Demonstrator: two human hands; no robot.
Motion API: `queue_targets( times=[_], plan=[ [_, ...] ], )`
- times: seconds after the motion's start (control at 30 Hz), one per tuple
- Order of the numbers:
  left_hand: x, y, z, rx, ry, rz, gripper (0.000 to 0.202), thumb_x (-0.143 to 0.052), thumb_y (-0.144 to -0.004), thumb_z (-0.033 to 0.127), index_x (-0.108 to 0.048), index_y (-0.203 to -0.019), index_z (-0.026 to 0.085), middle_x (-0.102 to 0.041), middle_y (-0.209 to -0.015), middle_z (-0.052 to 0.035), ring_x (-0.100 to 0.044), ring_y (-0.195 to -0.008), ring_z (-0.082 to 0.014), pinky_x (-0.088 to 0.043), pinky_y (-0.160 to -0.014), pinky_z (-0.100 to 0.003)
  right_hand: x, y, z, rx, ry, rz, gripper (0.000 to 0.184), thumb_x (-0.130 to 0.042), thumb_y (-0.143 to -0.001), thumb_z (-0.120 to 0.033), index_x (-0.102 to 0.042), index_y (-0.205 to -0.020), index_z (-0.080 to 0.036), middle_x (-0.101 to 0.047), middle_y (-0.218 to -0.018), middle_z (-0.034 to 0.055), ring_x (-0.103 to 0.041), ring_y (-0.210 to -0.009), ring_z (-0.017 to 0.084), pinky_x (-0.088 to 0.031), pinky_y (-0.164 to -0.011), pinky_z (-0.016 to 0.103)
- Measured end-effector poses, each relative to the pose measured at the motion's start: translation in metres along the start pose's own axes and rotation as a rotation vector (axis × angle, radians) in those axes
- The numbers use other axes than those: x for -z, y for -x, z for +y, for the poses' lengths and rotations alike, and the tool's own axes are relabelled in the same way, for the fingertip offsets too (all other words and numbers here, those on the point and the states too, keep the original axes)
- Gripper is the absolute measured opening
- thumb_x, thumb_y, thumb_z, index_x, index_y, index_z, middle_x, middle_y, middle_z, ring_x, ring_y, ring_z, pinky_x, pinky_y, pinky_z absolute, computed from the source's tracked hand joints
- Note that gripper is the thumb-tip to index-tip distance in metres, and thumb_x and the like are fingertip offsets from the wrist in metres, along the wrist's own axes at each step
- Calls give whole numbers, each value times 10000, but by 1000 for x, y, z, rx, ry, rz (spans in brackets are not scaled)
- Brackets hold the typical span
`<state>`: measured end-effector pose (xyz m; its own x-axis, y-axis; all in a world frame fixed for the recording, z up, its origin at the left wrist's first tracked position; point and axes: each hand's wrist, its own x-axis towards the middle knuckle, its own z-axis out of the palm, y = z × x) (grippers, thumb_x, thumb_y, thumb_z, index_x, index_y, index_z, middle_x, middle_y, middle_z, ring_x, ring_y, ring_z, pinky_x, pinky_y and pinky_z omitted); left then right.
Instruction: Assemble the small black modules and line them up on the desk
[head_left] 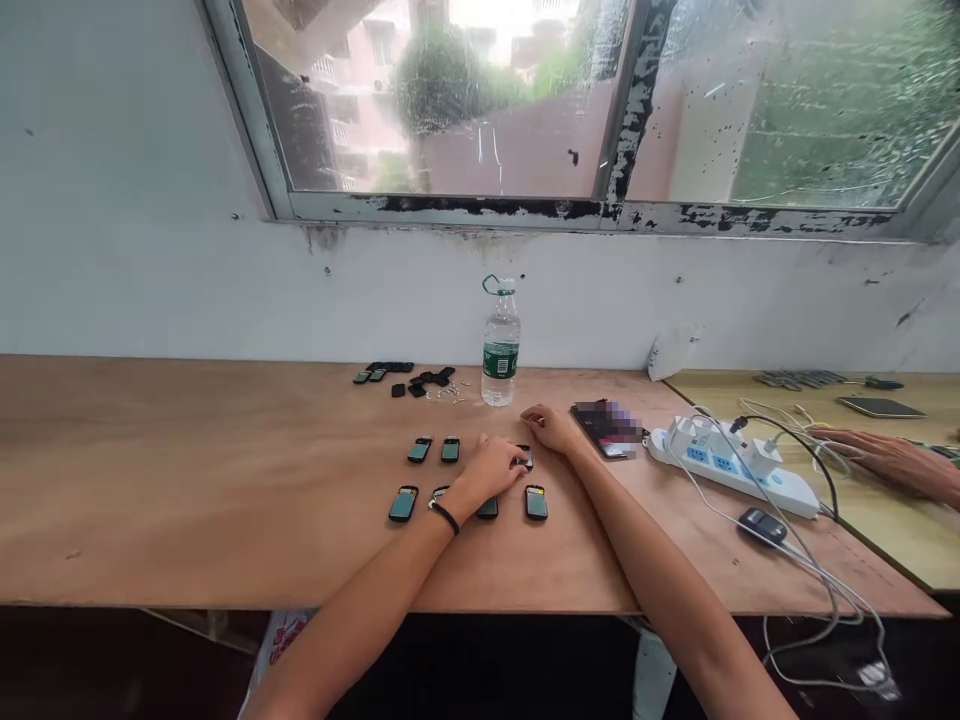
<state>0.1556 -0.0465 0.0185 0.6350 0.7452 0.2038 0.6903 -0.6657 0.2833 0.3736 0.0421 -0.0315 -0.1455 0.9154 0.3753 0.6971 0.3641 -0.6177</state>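
Observation:
Small black devices with grey-green screens, their exact kind unclear, lie in two rows on the wooden table. My left hand (491,467), with a black band at its wrist, reaches over them. Its curled fingertips grip the left edge of one device (527,458) in the far row. Just beyond that device, my right hand (553,428) rests low over the table with fingers drawn together; anything in them is too small to make out. One device (536,503) lies nearer me, and another (403,504) at the left end. My left wrist and forearm partly cover two more.
A water bottle (500,350) stands near the wall, beside black parts (433,378) and small metal bits. A phone (606,430) lies right of my right hand. Farther right are a power strip (735,470) with cables and another person's hand (877,458).

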Motion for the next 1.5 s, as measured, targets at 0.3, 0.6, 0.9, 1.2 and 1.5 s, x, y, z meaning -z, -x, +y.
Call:
queue_targets(
  times=[0.3, 0.6, 0.9, 1.2, 1.5],
  plan=[
    [3, -2, 1, 4, 0, 3, 224, -629, -969, 287, -812, -1091, 245, -784, -1128, -84, -680, -1091, -273, -410, -999, -423, 16, 24, -21, 74, -314, -252, 204, -696, -878, -261, -790, -1043, -188, -795, -1084, 100, -755, -988, 251, -604, -910, 373],
    [24, 6, 7, 17, 34, 73, 243, -650, -957, 333, -806, -1115, 233, -775, -1071, -85, -666, -1097, -279, -425, -1001, -414, 22, 31, -32, 74, -303, -164, 230, -627, -924, -260, -778, -1070, -166, -788, -1094, 114, -748, -1005, 250, -590, -927, 387],
    [74, 120, -35, 160, 199, 251, 227, -615, -963, 374, -790, -1038, 250, -741, -1055, -40, -690, -948, -209, -536, -874, -327, 15, 32, -44, 81, -182, -156, 220, -595, -908, -192, -789, -1013, -202, -791, -1084, 80, -725, -973, 231, -563, -868, 344],
    [44, 202, -65, 346, 129, 430, 294, -640, -954, 352, -691, -1236, 284, -650, -1215, -56, -636, -1150, -247, -528, -1013, -402, 10, 36, -118, 316, -233, -68, 261, -486, -935, -151, -737, -994, -194, -748, -996, 75, -677, -929, 215, -508, -769, 307],
    [35, 201, -52, 342, 91, 369, 129, -647, -944, 254, -684, -1068, 246, -663, -1111, -60, -633, -1098, -259, -529, -969, -417, -67, 49, -214, 578, 97, -492, 343, -593, -813, -43, -644, -1124, -180, -618, -1215, 134, -589, -1028, 263, -470, -844, 365]
  ],
)
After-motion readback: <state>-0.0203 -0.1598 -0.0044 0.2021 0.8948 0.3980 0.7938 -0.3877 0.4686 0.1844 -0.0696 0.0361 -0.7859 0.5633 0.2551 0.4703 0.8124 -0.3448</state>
